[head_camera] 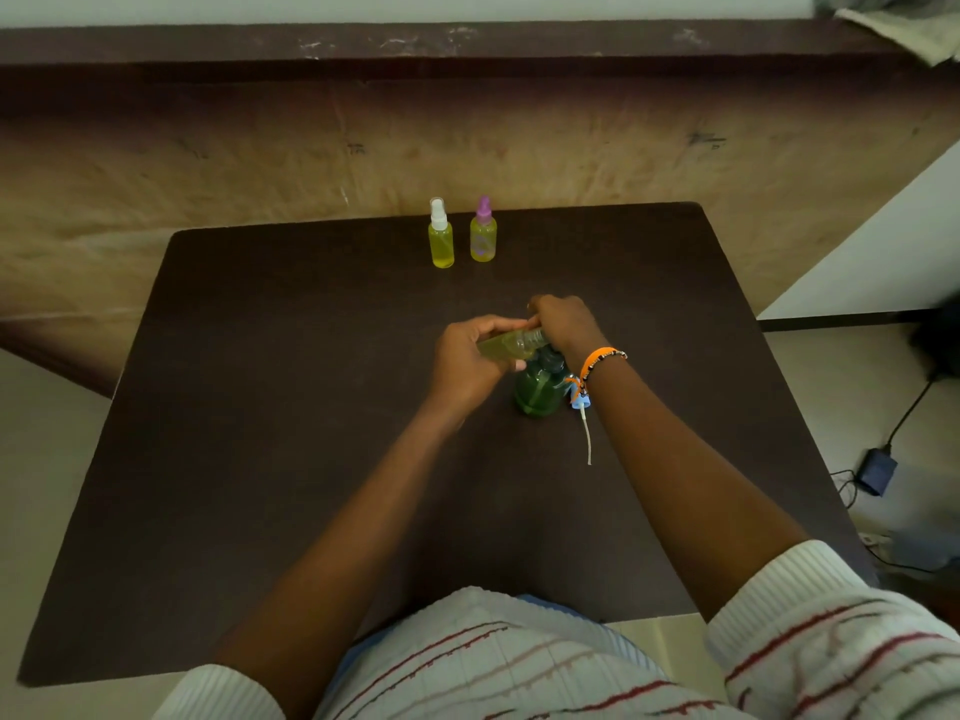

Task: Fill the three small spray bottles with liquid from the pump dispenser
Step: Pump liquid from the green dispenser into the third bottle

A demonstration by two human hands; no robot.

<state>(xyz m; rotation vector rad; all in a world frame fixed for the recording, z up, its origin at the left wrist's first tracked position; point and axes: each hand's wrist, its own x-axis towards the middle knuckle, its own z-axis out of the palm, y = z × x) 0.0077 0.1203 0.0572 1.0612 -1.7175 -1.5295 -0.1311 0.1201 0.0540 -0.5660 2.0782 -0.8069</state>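
We see a dark brown bench [260, 459] with two arms reaching out over it. The left hand [470, 363] has its fingers curled around a small spray bottle [506, 345] with no cap on it. This bottle is tipped on its side, with its open neck pointing right, and it has yellow-green liquid in it. Its neck sits right above the top of the green pump dispenser [540, 389], which stands upright on the bench near the middle.

The right hand [563, 322] is at the neck of the tipped bottle and over the top of the dispenser. Its fingers are bent down there, but we cannot tell just what they hold. On the right wrist we see an orange band [597, 358].

Just beside the dispenser, on its right, a blue spray cap [579, 400] lies on the bench, with its thin white tube [587, 439] pointing toward us.

Two more small bottles stand upright at the far edge of the bench, close side by side. The white-capped bottle [441, 236] is on the left and the purple-capped bottle [483, 233] is on the right. Both have yellow liquid inside.
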